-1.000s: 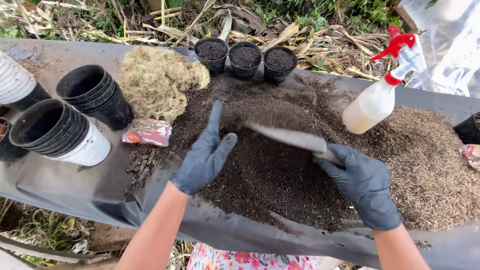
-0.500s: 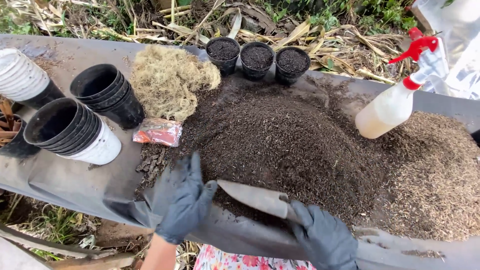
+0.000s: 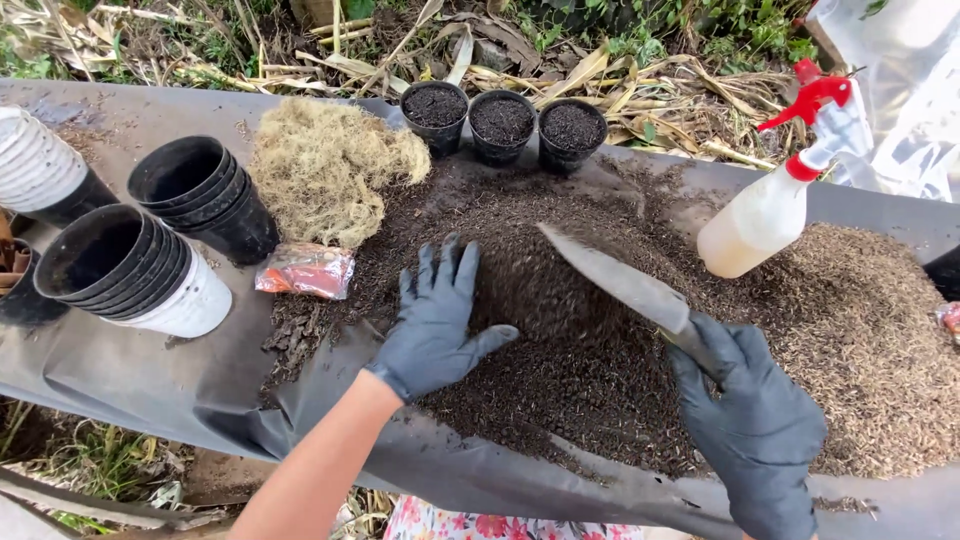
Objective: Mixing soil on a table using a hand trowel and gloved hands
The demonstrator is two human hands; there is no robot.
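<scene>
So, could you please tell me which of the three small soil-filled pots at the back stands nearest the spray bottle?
The rightmost pot of the row. The middle pot and the left pot stand farther from the spray bottle.

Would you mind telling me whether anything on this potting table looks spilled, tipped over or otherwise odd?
The spray bottle lies tilted against the soil heap instead of standing. The stacked black pots lie on their sides, and a small orange packet sits loose beside the soil. The three filled pots stand upright.
</scene>
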